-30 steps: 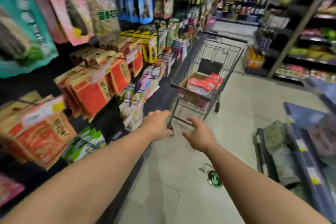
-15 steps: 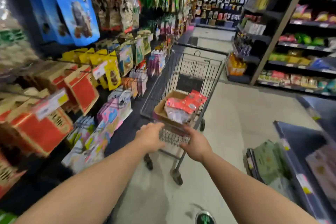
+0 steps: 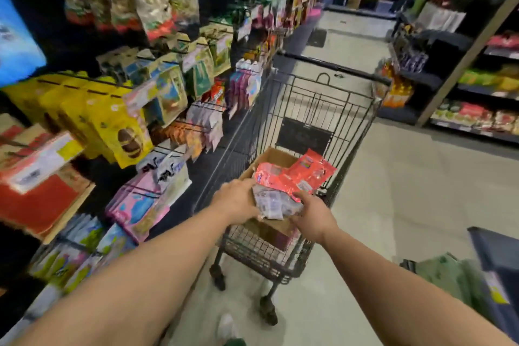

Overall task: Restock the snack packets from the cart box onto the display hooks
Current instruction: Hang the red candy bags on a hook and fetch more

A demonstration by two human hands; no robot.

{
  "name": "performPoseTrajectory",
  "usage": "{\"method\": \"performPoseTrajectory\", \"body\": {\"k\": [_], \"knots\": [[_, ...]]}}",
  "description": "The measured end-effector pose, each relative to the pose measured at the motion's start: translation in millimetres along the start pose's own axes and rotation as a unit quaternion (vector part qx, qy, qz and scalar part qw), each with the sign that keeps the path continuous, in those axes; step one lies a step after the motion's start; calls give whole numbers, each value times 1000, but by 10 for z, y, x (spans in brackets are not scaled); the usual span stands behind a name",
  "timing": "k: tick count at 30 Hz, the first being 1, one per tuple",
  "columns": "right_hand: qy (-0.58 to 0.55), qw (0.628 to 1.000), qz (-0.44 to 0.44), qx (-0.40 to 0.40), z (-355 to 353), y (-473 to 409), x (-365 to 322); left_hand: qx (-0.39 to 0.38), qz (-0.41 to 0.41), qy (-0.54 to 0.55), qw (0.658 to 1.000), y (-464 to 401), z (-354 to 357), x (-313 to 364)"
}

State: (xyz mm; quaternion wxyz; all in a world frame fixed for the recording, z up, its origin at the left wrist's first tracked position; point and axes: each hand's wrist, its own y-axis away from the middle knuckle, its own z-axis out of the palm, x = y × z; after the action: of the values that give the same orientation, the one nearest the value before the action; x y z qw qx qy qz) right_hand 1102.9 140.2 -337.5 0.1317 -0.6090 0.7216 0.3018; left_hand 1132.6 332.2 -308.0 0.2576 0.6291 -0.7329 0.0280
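Grey-silver snack packet lies at the near end of the cardboard box in the cart, directly between both hands, long axis running roughly away from the person. Left hand rests on its left edge, fingers curved over it; right hand touches its right edge, grip probably closing, though blur hides the fingertips. Both hands equally near. Red packets lie just beyond, overlapping it. Display hooks stand to the left. Print on every packet is unreadable.
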Motion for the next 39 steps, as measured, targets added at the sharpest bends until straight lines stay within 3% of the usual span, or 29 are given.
{"method": "performPoseTrajectory", "body": {"k": [7, 11, 20, 24, 29, 34, 39], "knots": [[8, 998, 63, -5, -229, -1068, 183, -41, -1, 5, 999, -1265, -82, -82], [-13, 995, 93, -46, -110, -1463, 308, -70, -20, 27, 997, -1672, 91, -152], [-51, 980, 162, -101, 38, -2845, 912, -85, -135, 38, 987, -2510, 541, -197], [-87, 968, 228, -59, 101, -3369, 1250, -95, -146, 42, 984, -2932, 862, -20], [-216, 907, 358, 52, 258, -3820, 1679, -117, -168, 85, 975, -3323, 1284, 136], [-354, 810, 445, 146, 443, -4029, 1877, -127, -183, 90, 971, -3529, 1510, 113], [-364, 782, 488, 137, 550, -4101, 2024, -138, -191, 76, 969, -3633, 1533, 148]]}}
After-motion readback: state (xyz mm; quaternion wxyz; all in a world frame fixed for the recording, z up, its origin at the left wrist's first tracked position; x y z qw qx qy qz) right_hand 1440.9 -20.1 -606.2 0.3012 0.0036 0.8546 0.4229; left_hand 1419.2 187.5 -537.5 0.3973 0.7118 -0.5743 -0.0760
